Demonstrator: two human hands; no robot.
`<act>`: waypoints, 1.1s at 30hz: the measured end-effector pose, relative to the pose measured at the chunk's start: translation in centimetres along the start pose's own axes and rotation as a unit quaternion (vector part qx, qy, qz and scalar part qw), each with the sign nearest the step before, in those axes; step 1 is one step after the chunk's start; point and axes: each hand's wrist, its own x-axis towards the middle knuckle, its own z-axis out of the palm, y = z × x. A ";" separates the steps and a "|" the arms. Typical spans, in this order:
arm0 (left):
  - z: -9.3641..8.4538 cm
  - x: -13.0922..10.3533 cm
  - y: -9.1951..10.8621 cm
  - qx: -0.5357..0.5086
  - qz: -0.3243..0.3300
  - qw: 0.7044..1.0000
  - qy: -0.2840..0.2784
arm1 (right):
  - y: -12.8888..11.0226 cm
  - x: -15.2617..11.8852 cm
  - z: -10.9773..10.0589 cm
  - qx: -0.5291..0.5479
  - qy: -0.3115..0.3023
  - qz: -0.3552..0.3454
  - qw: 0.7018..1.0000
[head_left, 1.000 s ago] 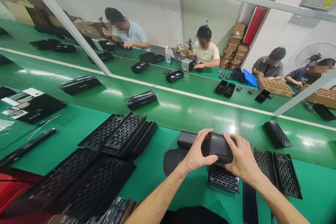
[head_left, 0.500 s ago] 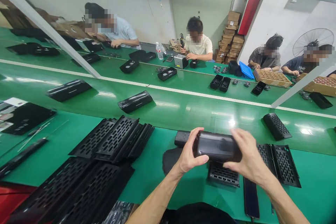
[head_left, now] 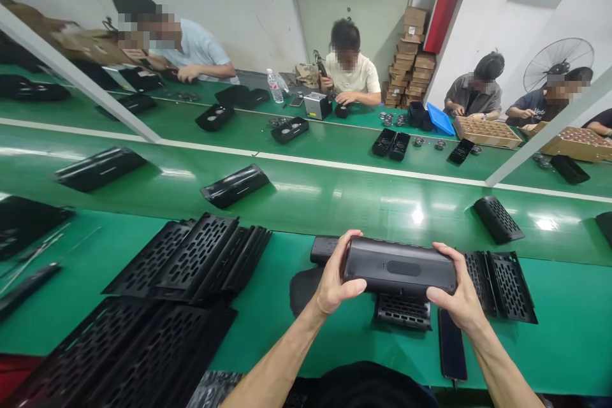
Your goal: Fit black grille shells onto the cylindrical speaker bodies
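green belt [head_left: 329, 207]: runs crosswise beyond the green surface [head_left: 268, 331]; curved black covers [head_left: 235, 185] lie spaced along it.

slotted black panels [head_left: 198, 255]: overlapping stack on the surface, left of the arms. a slotted pair [head_left: 511, 287] lies at right, beyond the right hand [head_left: 461, 293].

black case [head_left: 401, 266]: held up between both hands, long side crosswise, above a small slotted part [head_left: 404, 312]. smooth outer face, one oval inset visible.

handling, judged: stiff shell, moderate weight at most, somewhat slippery; glossy skin probably scuffs easily. best hold is at the two ends, clear of the oval inset, with even pressure.

left hand [head_left: 335, 284]: fingers bent round the case's left end, thumb on the near lower edge, pinching it. right hand: same grip mirrored, thumb low, fingers over the far edge at the right end.

phone [head_left: 452, 350]: flat on the surface, near the right wrist.
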 end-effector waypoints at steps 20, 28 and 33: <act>0.0 0.1 1.1 -0.001 -0.018 0.999 -0.032 | -1.8 -0.8 0.1 -0.003 0.005 0.030 1.000; 0.7 -0.3 0.6 0.008 -0.003 1.000 0.014 | -1.2 -1.4 0.3 -0.037 0.047 0.012 0.998; 0.6 -0.5 -0.3 0.018 -0.006 1.000 0.022 | -0.5 -1.4 0.5 -0.032 0.041 0.011 0.999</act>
